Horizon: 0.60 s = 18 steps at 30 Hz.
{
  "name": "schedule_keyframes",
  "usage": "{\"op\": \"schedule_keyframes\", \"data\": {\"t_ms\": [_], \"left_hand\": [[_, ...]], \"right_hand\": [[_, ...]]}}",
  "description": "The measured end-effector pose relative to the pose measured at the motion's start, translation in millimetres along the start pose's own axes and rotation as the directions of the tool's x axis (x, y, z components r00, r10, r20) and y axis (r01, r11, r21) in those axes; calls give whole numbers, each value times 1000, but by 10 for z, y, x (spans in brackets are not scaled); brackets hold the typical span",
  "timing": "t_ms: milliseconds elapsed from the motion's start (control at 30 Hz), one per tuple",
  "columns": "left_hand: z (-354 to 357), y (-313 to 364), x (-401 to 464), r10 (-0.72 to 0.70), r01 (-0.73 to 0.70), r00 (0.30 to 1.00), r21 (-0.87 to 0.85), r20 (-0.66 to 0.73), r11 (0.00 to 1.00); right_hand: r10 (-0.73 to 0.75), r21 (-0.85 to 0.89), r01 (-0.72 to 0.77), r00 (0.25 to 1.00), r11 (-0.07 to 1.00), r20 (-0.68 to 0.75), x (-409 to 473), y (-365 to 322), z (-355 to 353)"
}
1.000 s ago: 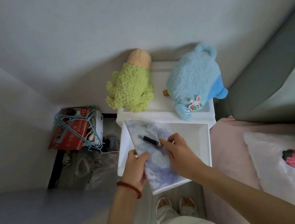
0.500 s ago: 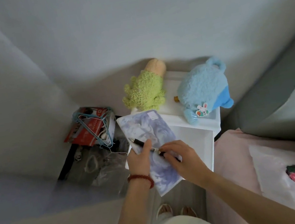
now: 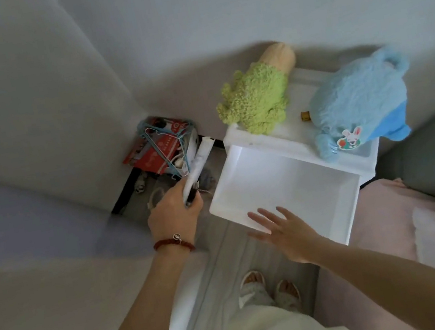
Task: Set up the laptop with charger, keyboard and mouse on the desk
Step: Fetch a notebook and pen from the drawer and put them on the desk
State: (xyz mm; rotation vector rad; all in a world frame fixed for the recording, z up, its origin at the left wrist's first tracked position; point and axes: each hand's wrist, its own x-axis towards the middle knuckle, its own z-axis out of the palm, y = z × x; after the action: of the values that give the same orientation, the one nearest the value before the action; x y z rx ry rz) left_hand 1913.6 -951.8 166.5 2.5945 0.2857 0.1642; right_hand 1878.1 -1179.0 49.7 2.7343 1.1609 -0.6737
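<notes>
While the white plastic drawer (image 3: 285,179) sits pulled out of its small white cabinet (image 3: 366,159), boxy and smooth inside, two plush toys sit on the cabinet top: a fuzzy blue one (image 3: 358,99) with a rabbit sticker, and a nubbly green one (image 3: 257,99) with a tan end. Off to the left on the floor there's a red printed box (image 3: 161,148) with thin blue wire hangers (image 3: 169,144) lying across it. The right hand (image 3: 289,230) is spread flat, fingers straight, right at the drawer's front rim. The left hand (image 3: 176,215), with one red bead bracelet (image 3: 173,244) on the wrist, is curled around a thin, flat pale sheet (image 3: 198,162) seen edge-on, plus a slim dark pen-like thing (image 3: 191,197). Can't see any laptop, charger, keyboard or mouse from here.
</notes>
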Motion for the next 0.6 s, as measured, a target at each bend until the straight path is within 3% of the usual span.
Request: {"op": "schedule_keyframes", "data": {"t_ms": [100, 200, 333, 467, 600], "left_hand": [[76, -102, -51, -31, 32, 999, -24, 26, 999], [127, -134, -48, -45, 45, 999, -18, 3, 999], [206, -88, 25, 1, -1, 1000, -8, -25, 1000], [272, -88, 37, 17, -17, 1000, -7, -21, 1000], [234, -63, -80, -67, 64, 997, -74, -35, 995]], "right_hand": [[-97, -251, 96, 995, 963, 6, 108, 94, 8], [-111, -334, 88, 993, 939, -50, 111, 260, -32], [16, -472, -64, 994, 879, -107, 146, 704, -157], [144, -612, -108, 989, 784, 11, 293, 992, -286], [195, -659, -94, 977, 746, 82, 343, 1003, -367]]}}
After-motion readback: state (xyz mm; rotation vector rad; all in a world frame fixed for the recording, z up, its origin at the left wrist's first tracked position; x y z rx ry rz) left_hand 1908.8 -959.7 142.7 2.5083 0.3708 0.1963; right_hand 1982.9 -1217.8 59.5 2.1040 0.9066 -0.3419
